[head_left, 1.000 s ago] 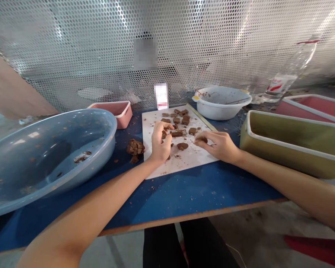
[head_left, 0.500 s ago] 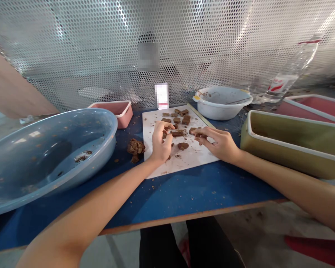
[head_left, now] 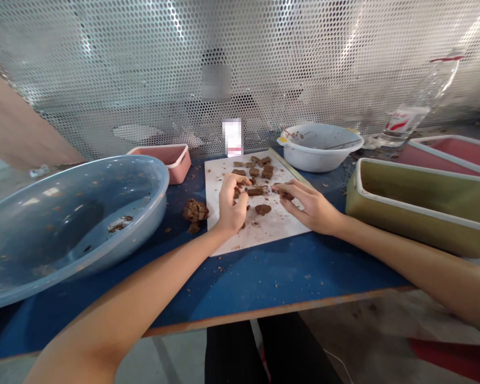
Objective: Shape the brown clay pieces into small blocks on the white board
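Observation:
My left hand rests on the white board, fingers curved and thumb apart. Brown clay-like pieces show in the gap, and a stick-shaped clay piece lies just past the fingertips. My right hand has its fingertips over another clay piece at the board's right side, with the thumb spread away below. That piece is partly covered by the fingers. Between the hands, closer to me, sits a rounded flat clay piece. Several small clay blocks are spread towards the board's far end.
A crumbly brown lump lies left of the board on the blue table. Around stand a large blue basin, pink planter, white basin, green planter and plastic bottle. Perforated metal rises behind.
My right thumb has moved down, away from the clay piece, and its fingers are more spread. My left hand has stayed nearly still.

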Available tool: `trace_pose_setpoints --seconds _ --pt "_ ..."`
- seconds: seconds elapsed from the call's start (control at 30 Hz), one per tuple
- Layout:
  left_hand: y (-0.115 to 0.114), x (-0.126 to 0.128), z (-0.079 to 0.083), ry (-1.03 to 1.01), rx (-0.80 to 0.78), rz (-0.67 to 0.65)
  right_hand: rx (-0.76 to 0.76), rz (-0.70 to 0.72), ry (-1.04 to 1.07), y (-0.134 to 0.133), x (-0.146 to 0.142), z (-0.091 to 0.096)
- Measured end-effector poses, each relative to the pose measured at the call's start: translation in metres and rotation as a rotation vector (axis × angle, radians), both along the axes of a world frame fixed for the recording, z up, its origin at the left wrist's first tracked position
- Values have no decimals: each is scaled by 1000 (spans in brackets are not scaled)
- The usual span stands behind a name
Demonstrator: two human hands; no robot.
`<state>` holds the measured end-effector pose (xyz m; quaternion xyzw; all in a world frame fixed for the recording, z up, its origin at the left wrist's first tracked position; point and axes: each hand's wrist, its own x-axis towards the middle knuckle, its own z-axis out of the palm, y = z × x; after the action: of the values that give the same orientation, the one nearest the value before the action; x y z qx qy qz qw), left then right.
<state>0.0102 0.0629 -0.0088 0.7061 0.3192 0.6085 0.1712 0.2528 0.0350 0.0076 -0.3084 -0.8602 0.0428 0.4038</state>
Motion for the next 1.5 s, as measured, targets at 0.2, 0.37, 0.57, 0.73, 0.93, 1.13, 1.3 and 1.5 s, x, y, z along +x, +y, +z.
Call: trace_pose_setpoints --seconds 0.2,0.37,0.57,0.73,0.93,1.13,1.3,1.5 --pt "0 0 0 3 2 2 -12 -5 16 5 3 -9" --pt "0 1 1 -8 5 -2 -55 -41 84 4 5 -13" --pt "0 0 1 5 8 -2 24 -54 120 2 6 -11" --pt "0 0 1 6 14 4 30 -62 135 2 6 -11" --pt "0 0 1 0 14 -2 -8 -12 122 -1 4 -6" --pt "1 0 0 -10 10 -12 47 5 112 -1 4 -5" --pt "1 0 0 -2 7 1 55 2 106 1 5 -9" --pt "1 -1 -2 -12 -11 -17 19 -36 74 1 7 -9"
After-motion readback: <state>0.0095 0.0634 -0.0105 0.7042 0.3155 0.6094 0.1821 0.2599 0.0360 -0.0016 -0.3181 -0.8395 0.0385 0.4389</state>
